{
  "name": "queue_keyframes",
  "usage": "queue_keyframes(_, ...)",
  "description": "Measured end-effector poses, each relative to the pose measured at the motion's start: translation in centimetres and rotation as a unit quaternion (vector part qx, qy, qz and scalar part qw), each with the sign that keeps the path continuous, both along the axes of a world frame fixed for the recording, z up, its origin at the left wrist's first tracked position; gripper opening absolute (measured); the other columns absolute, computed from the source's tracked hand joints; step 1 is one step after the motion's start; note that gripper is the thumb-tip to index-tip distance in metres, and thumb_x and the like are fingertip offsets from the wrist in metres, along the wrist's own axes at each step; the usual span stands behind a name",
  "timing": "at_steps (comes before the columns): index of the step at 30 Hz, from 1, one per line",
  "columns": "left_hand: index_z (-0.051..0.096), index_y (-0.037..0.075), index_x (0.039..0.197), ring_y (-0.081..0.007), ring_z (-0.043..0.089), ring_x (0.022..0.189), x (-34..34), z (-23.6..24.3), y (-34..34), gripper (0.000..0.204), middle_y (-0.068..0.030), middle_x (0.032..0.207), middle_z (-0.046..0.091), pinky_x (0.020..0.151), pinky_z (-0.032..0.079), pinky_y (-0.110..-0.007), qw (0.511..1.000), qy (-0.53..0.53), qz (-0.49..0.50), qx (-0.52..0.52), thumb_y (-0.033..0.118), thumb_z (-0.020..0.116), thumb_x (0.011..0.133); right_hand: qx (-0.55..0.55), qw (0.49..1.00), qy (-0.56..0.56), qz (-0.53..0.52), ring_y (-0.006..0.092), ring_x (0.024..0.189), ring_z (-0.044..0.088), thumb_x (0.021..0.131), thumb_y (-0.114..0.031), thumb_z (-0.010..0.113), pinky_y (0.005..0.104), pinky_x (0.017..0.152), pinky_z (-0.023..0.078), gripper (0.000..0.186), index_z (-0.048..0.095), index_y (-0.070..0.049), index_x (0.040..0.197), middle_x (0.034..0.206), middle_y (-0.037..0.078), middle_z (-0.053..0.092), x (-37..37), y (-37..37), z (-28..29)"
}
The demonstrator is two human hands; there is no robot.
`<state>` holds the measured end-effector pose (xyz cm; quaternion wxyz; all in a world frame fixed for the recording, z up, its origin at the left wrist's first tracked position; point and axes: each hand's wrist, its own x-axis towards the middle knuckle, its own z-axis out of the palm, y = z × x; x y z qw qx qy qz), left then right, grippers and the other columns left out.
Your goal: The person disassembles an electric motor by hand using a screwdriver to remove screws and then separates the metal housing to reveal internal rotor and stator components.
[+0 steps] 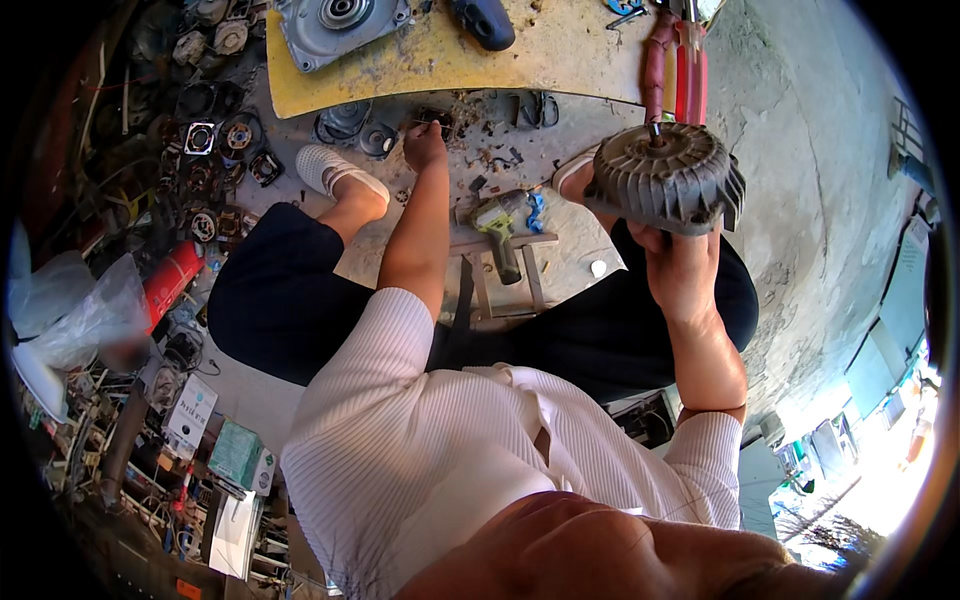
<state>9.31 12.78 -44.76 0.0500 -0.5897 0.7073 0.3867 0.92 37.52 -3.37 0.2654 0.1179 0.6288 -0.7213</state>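
Note:
My right hand point(682, 262) is raised and holds a dark, round, finned motor housing point(665, 175) from below. A thin metal shaft sticks up from the housing's centre. My left hand point(426, 148) reaches down to the littered floor past the table's near edge, its fingers curled at a small dark part point(433, 119) that I cannot make out. Between my feet a green cordless drill point(497, 232) lies by a low wooden stool point(510, 262). A strip of blue material point(536, 212) lies against the drill.
A yellow-topped table point(575, 60) bears a grey metal motor cover point(340, 28), a dark-handled tool point(484, 22) and red-handled pliers point(690, 75). Loose motor parts point(205, 140) crowd the floor at left. Boxes point(236, 452) and scrap lie lower left; a concrete wall point(800, 200) stands right.

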Motion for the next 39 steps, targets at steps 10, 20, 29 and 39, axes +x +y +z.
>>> queue_keyframes(10,0.072,0.018,0.096,-0.0305,0.066,0.089,-0.8,0.4,-0.2,0.025,-0.0072,0.096,0.071,0.078,0.053,-0.048,0.997,-0.042,-0.034,-0.047,0.038,0.068,0.081,-0.055,0.997,-0.039,0.026,0.0092,0.089,0.051,0.092,-0.02,0.058,0.0246,0.075,0.045,0.035,0.049,-0.005,0.121,0.105,0.001,0.055,-0.1,1.3,-0.5)
queue_keyframes(20,0.058,0.016,0.086,-0.0349,0.062,0.085,-1.1,0.8,-0.1,0.031,-0.0084,0.086,0.065,0.071,0.048,-0.052,0.99,-0.1,-0.026,-0.096,0.038,0.077,0.074,-0.088,0.995,-0.039,0.006,0.0109,0.092,0.047,0.093,-0.022,0.059,0.028,0.079,0.042,0.036,0.048,-0.005,0.122,0.105,0.001,0.053,0.2,0.8,-0.6)
queue_keyframes(29,0.059,0.016,0.087,-0.0343,0.063,0.084,-0.9,1.8,-0.3,0.036,-0.0074,0.087,0.066,0.07,0.048,-0.051,0.992,-0.08,-0.036,-0.087,0.04,0.078,0.07,-0.049,0.999,-0.005,0.006,0.0056,0.06,0.033,0.094,-0.025,0.054,0.0223,0.056,0.029,0.022,0.054,-0.006,0.105,0.076,-0.004,0.049,-0.1,-0.2,-0.3)
queue_keyframes(39,0.051,0.002,0.113,-0.0302,0.065,0.097,3.0,0.8,1.5,0.048,-0.0166,0.105,0.066,0.085,0.049,-0.043,0.99,0.124,-0.038,-0.057,0.032,0.068,0.079,-0.05,0.995,0.026,0.08,0.009,0.076,0.054,0.093,-0.013,0.053,0.0263,0.068,0.045,0.014,0.06,0.0,0.094,0.085,0.001,0.06,-0.2,0.5,-0.9)
